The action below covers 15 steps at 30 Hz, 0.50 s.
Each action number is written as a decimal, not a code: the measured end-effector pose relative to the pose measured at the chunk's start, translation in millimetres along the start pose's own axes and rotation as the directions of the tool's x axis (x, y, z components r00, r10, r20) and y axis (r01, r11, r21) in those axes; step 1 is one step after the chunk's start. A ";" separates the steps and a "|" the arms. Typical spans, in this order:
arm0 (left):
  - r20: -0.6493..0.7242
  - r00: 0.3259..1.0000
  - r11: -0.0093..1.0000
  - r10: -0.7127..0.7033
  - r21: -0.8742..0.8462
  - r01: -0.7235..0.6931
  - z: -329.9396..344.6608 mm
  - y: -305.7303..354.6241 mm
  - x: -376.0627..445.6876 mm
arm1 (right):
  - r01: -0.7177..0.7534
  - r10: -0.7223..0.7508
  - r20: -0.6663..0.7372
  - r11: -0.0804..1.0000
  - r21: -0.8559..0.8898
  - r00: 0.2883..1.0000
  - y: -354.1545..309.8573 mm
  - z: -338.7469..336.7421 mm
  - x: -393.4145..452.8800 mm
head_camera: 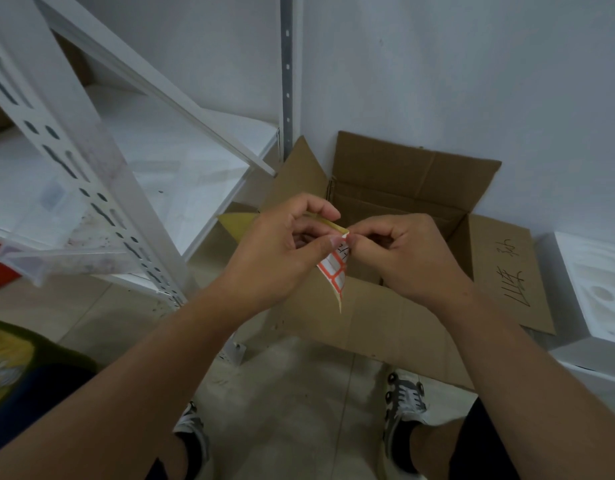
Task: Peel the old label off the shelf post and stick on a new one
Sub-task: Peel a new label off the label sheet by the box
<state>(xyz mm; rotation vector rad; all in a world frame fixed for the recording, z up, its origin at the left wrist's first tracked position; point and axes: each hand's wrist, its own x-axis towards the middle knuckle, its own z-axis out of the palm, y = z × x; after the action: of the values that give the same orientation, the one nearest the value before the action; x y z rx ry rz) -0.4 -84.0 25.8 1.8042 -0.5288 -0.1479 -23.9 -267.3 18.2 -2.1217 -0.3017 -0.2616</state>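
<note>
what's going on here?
A person stands beside a white shelf post, over an open cardboard box. The left hand holds a sheet of red-bordered labels, bent back on its yellowish backing. The right hand pinches at the sheet's top corner, apparently picking a new label loose. Nothing is being stuck on the post yet. White foam packing lies on the floor at right.

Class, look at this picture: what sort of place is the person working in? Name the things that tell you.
Probably a storeroom or stockroom. White metal shelving with slotted posts stands on the left, an open cardboard box sits on the tiled floor by a bare wall, and white foam packing lies on the right.
</note>
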 end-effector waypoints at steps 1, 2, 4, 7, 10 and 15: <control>-0.002 1.000 1.000 -0.002 -0.010 0.002 0.4 0.1 0.1 | 0.000 0.000 -0.004 1.000 -0.001 1.000 0.1 0.1 0.1; -0.004 1.000 1.000 -0.004 -0.022 0.004 0.7 0.3 0.1 | -0.001 0.001 -0.011 1.000 0.000 1.000 0.1 -0.1 0.3; -0.007 1.000 1.000 -0.001 -0.026 0.001 1.0 1.1 0.4 | -0.001 0.001 -0.023 1.000 0.003 1.000 0.2 -0.9 0.3; -0.012 1.000 1.000 0.007 -0.022 -0.007 0.5 1.8 0.6 | 0.014 -0.014 -0.015 1.000 0.026 1.000 -0.4 -1.2 -0.6; -0.013 1.000 1.000 0.013 -0.011 -0.013 0.3 2.4 0.5 | 0.021 -0.021 -0.001 0.999 0.048 1.000 0.4 -1.4 -1.3; -0.021 1.000 1.000 0.009 -0.017 -0.010 0.9 1.2 0.6 | 0.036 -0.036 -0.002 0.999 -0.011 0.999 1.4 -1.7 -0.6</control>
<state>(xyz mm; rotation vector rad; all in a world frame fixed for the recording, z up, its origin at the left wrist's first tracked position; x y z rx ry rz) -0.5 -85.3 26.7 1.7844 -0.5195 -0.1267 -24.2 -269.5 17.9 -2.1285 -0.3380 -0.2877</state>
